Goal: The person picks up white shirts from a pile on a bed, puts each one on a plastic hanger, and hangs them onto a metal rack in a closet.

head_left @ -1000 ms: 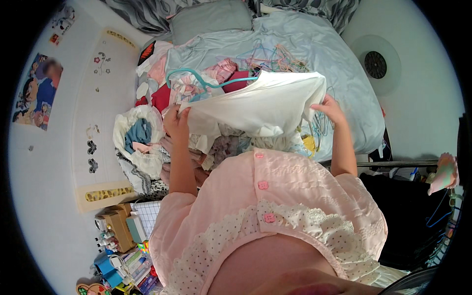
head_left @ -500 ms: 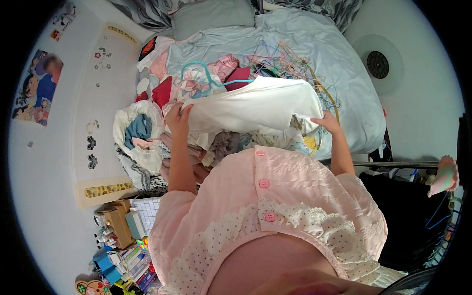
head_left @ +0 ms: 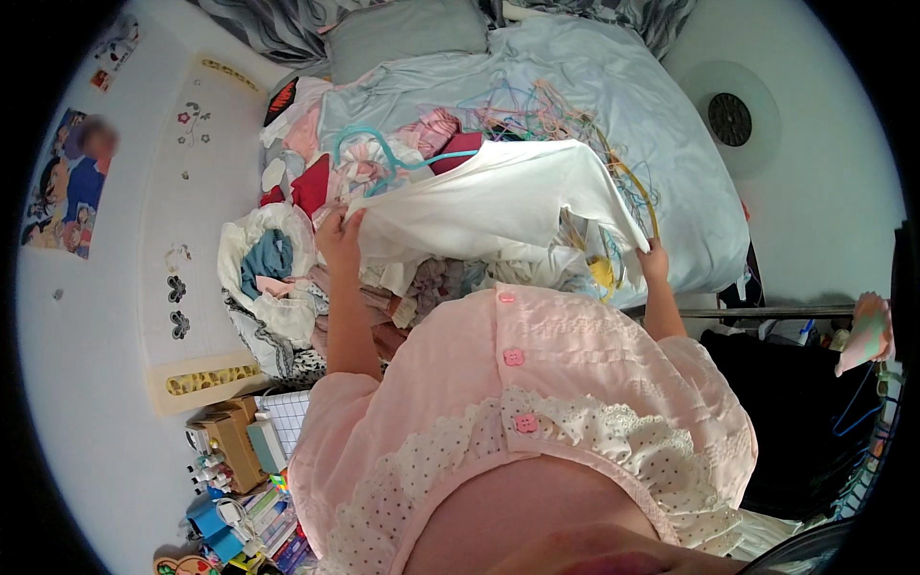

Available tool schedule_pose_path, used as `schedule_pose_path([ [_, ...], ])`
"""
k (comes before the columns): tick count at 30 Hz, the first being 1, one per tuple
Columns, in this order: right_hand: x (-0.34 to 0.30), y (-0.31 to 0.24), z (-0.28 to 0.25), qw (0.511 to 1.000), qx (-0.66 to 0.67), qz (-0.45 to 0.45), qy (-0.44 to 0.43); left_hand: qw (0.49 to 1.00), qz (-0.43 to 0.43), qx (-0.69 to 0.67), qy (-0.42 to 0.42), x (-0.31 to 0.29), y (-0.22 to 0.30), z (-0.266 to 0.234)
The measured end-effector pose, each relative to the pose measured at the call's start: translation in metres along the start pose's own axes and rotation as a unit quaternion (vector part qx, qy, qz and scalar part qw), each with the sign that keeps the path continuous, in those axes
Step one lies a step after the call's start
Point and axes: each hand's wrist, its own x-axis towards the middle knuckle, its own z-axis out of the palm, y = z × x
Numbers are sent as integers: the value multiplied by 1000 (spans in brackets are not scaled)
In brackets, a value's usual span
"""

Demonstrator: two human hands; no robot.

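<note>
White garment: a soft white cloth garment (head_left: 460, 206), held stretched over the pale blue-grey sheeted bed (head_left: 704, 206), at twelve o'clock from the person's pale pink buttoned top (head_left: 431, 364).
Left-hand grip: the left hand (head_left: 338, 240), at the garment's nine o'clock end, has thumb and fingers closed on its edge.
Right-hand grip: the right hand (head_left: 655, 264), toward four o'clock, pinches the tip of a narrow, sleeve-like part.
Lie from the hands: the cloth runs toward three o'clock from the left hand and toward ten from the right; its wide body is nearer the left hand.
Long axis: roughly nine to three, the narrow part tapering and pointing toward four.
Turquoise hanger: a smooth, curved turquoise hanger (head_left: 390, 153) lies at ten o'clock from the garment's middle, nearer the left hand; one arm meets the cloth's upper edge. Whether the other arm goes inside is hard to tell.
Crumpled clothes: a mixed heap (head_left: 436, 283) shows toward seven o'clock.
Hanger tangle: thin, many-coloured hangers (head_left: 546, 115) lie at one o'clock.
</note>
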Motion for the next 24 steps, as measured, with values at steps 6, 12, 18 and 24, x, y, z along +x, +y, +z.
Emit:
schedule_pose_path([
  [6,4,-12,19,979,196,-27,-39,998,62,-7,-8,0,14,8],
  [12,15,-74,36,929,344,-64,-118,981,-96,51,-160,3,48,31],
  [18,-17,-220,37,826,489,-101,-262,940,-224,-177,-188,1,37,87],
  [24,-58,-324,45,787,522,-135,-300,909,-197,-261,-258,-20,50,134],
])
